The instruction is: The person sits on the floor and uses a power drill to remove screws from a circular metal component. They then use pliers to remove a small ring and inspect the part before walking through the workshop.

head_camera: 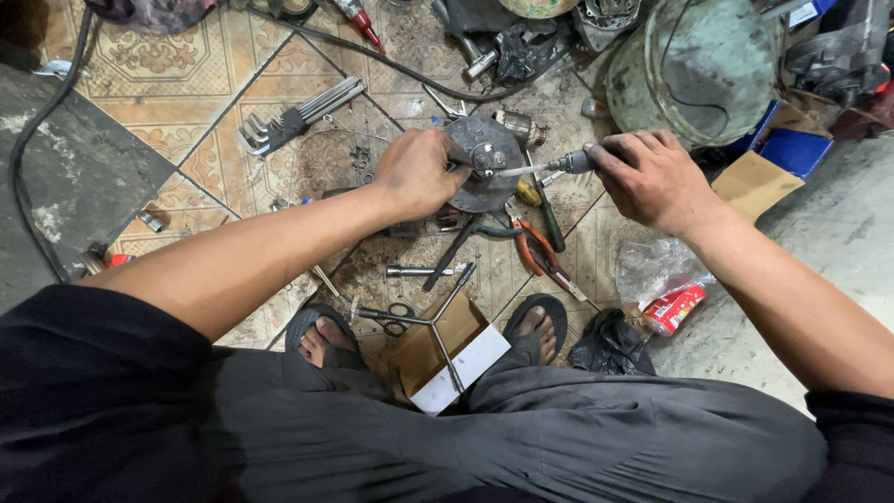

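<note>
Here the left hand [417,172] grips a round metal part [486,172], partly hiding it; the right hand [647,177] clasps a screwdriver [540,168].

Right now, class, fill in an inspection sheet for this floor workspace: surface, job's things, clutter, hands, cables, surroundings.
Surface: patterned tile floor, grimy.
Job's things: round grey metal part; screwdriver, its tip on the part.
Clutter: hex key set, red-handled pliers, scissors, cardboard box, red packet.
Hands: left hand grips the part; right hand grips the screwdriver handle.
Cables: black cable along the left; another across the top.
Surroundings: large green drum-shaped housing, blue box.
</note>
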